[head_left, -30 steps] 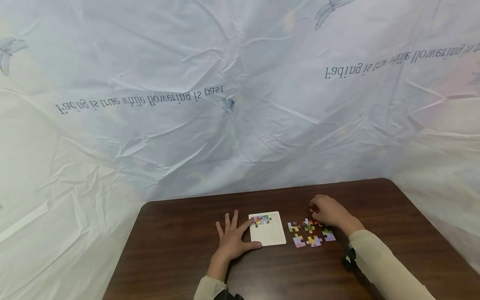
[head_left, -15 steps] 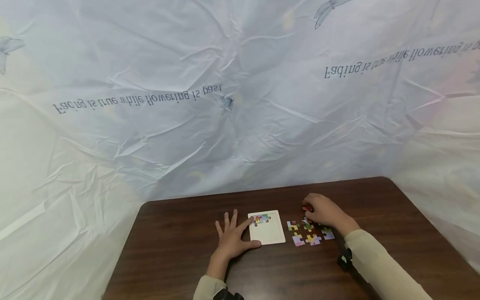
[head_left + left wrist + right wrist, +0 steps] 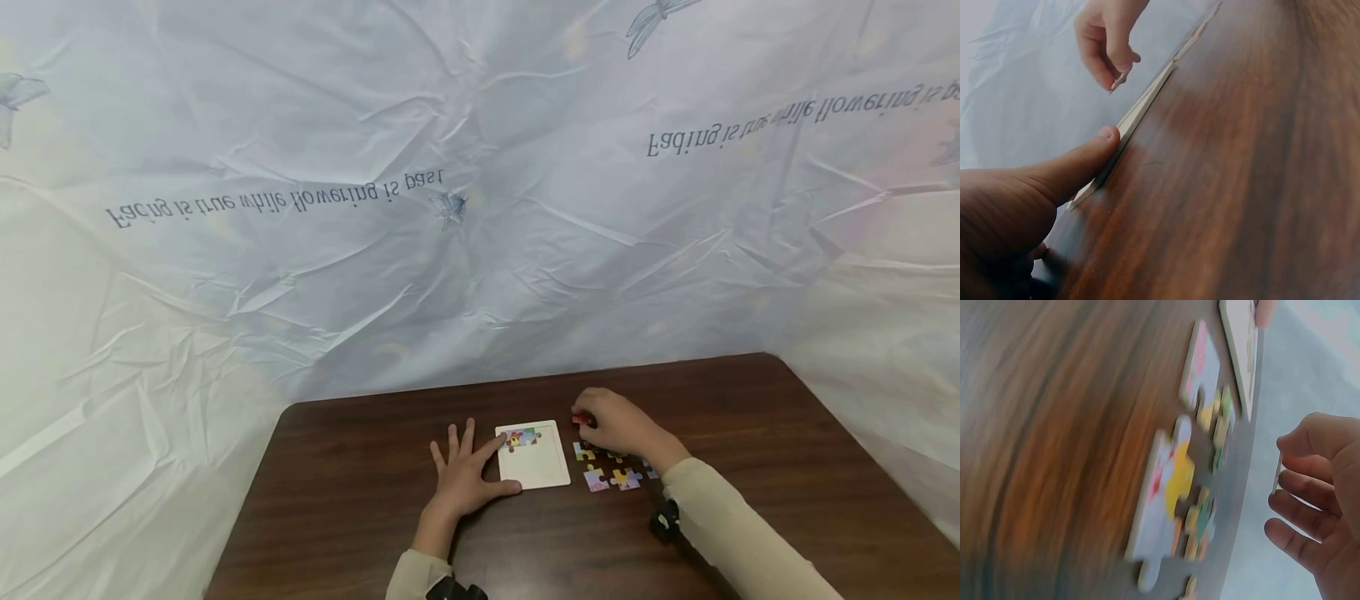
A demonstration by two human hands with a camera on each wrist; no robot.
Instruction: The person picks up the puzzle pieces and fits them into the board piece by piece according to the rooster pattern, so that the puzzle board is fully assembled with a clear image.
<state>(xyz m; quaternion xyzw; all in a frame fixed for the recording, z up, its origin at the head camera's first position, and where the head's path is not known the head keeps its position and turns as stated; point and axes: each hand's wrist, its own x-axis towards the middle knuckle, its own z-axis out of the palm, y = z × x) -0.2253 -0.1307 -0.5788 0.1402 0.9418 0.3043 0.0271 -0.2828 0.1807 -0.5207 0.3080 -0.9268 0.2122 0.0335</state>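
The right hand (image 3: 618,423) pinches a reddish jigsaw piece (image 3: 581,418) between the thumb and the fingers; the piece is at the fingertips, on the side of the hand toward the tray, and in the right wrist view it shows as a thin edge, held up apart from the table; the picture on its face is too small to tell. Below this hand, and partly hidden by it, the loose jigsaw pieces (image 3: 626,478) lie flat on the table, some lilac, some yellow and green; just to the left of them lies the white puzzle tray (image 3: 534,473); a few joined jigsaw pieces (image 3: 528,437) fill part of its far left area, and the rest of its floor is bare. The left hand (image 3: 459,485) is spread wide, its thumb at the near edge of the tray and its index finger at the far left corner; the brown wooden table (image 3: 345,500) carries all this; behind it hangs a wrinkled pale sheet (image 3: 525,283) with grey lettering (image 3: 277,200).
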